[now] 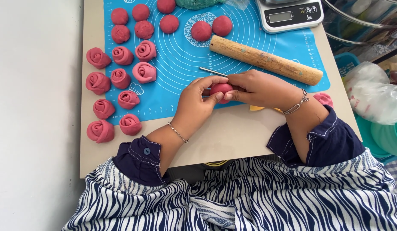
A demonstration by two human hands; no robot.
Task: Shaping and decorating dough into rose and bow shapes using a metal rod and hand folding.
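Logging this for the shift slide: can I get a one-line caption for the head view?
Both hands, left hand and right hand, pinch a pink dough piece over the blue mat, beside finished dough roses and a rolling pin.

Bright, even daylight throughout, strongest toward the upper right, with only soft, short shadows under the hands and beside the rolling pin (265,59) on the blue mat (284,45). Sharp focus across the table (232,132), no motion blur. Mild glare on the pale wall at left and slight wide-angle bending along the table's edges
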